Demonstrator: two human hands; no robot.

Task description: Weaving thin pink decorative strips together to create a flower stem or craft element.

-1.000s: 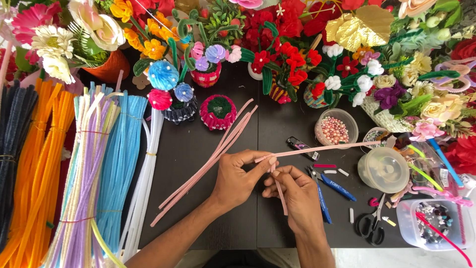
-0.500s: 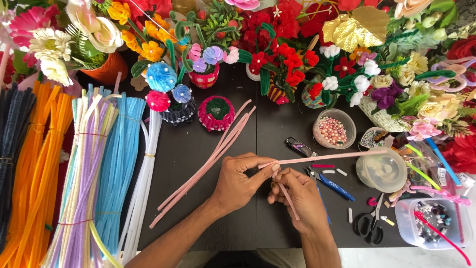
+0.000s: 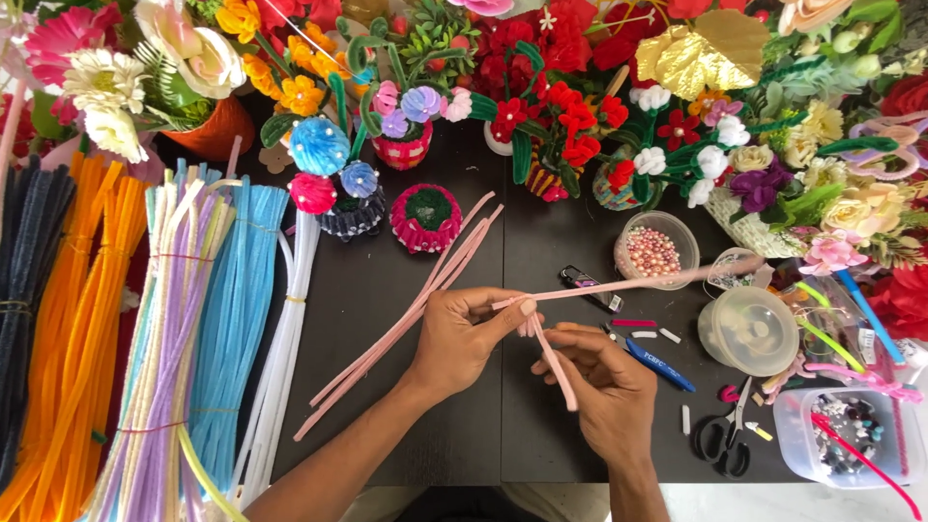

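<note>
My left hand (image 3: 464, 336) pinches a pink pipe cleaner (image 3: 638, 282) near its bend, and the long end runs out to the right over the black table (image 3: 387, 396). My right hand (image 3: 604, 387) grips the short end of the same pipe cleaner, which slants down between its fingers. The two hands almost touch at the bend. A loose bunch of pink pipe cleaners (image 3: 406, 319) lies diagonally on the table just left of my left hand.
Bundles of pipe cleaners (image 3: 174, 329) in black, orange, lilac, blue and white lie at the left. Craft flowers (image 3: 561, 116) and small pots crowd the back. A bowl of beads (image 3: 655, 249), a round lidded tub (image 3: 749, 331), a blue pen (image 3: 657, 362), scissors (image 3: 725, 440) and a clear box (image 3: 841, 449) sit at the right.
My hands have shifted slightly and worked the bend; the short end now slants down through my right hand. The long end stays pointing right.
</note>
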